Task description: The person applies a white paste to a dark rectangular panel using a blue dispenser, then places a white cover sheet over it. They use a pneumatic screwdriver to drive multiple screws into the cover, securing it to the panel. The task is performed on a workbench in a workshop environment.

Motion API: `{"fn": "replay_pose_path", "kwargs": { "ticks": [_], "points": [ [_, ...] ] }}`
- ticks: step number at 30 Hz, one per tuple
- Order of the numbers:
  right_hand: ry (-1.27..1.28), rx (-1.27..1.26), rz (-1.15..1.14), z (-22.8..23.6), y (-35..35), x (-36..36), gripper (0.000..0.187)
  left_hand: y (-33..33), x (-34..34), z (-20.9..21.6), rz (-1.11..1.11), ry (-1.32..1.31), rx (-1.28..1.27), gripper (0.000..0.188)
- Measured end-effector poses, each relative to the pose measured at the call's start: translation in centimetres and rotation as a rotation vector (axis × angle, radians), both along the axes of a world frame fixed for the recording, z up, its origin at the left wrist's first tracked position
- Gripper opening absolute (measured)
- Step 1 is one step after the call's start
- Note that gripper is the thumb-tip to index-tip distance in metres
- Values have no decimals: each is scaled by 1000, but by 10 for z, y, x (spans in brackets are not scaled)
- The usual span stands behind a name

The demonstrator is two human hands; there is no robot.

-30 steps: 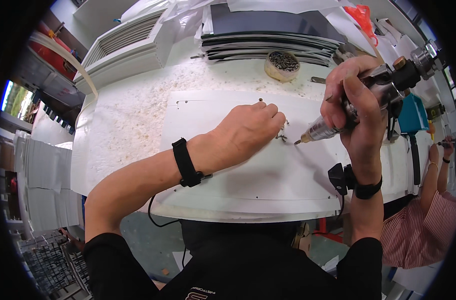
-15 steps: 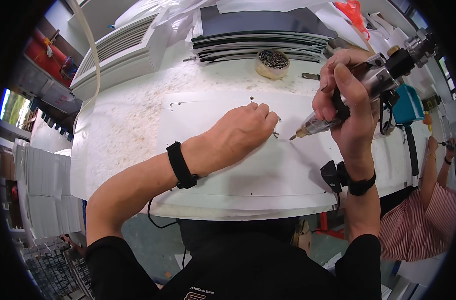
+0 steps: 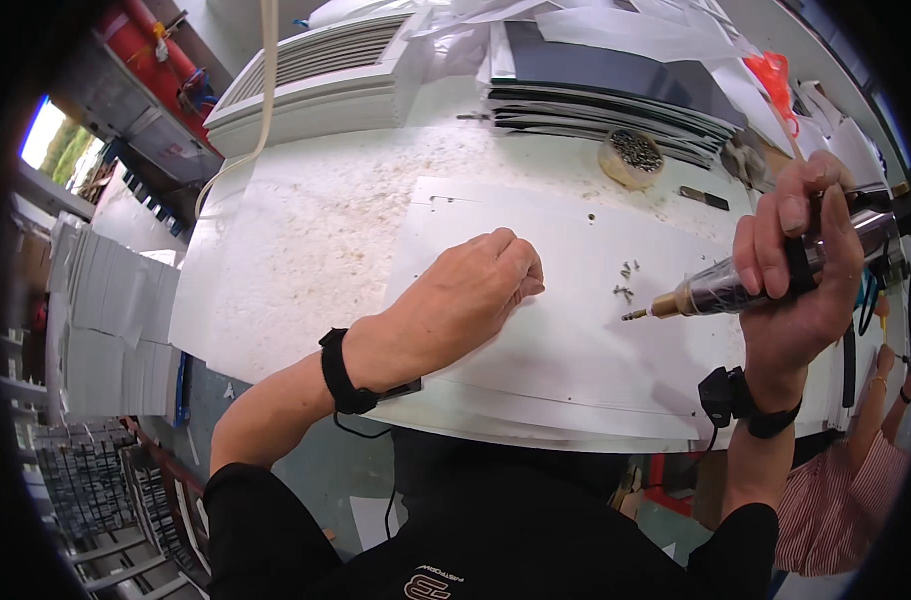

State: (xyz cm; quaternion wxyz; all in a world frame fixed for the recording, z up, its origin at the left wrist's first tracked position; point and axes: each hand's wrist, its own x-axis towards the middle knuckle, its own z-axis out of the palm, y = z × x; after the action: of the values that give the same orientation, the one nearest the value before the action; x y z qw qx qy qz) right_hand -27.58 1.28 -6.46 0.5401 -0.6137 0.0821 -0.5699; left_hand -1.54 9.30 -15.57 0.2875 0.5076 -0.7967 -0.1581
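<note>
My right hand [image 3: 797, 275] grips a silver pneumatic screwdriver [image 3: 723, 288], its bit pointing left and down above a white panel [image 3: 535, 365]. Close to the bit tip lie several small loose screws [image 3: 625, 283] on the panel. Left of them, low over the panel, is my left hand [image 3: 465, 295], its fingers curled and pinched together. What those fingers hold, if anything, is hidden. Small dark holes mark the panel along its edges, and one larger dark hole [image 3: 591, 217] shows beyond the screws.
A round tub of screws [image 3: 630, 175] and a dark flat metal piece [image 3: 703, 198] are beyond the panel. Stacked dark-topped sheets [image 3: 615, 70] and white louvred frames [image 3: 320, 75] line the back. A pale hose [image 3: 268, 90] hangs at left. Another person's striped sleeve [image 3: 825, 500] shows at right.
My left hand has drawn back to the left from the loose screws, which now show fully. The screwdriver has come nearer to them, lying flatter. The whole view has shifted.
</note>
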Motion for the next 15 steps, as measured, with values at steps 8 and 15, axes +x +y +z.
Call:
{"fn": "replay_pose_path", "kwargs": {
  "ticks": [8, 15],
  "points": [
    [-55, 20, 279, 15, -9, 86, 32, 47, 55, -6, 284, 766, 492, 8],
    [93, 71, 259, 18, -14, 134, 33, 59, 73, -22, 266, 1139, 543, 17]
  ]
}}
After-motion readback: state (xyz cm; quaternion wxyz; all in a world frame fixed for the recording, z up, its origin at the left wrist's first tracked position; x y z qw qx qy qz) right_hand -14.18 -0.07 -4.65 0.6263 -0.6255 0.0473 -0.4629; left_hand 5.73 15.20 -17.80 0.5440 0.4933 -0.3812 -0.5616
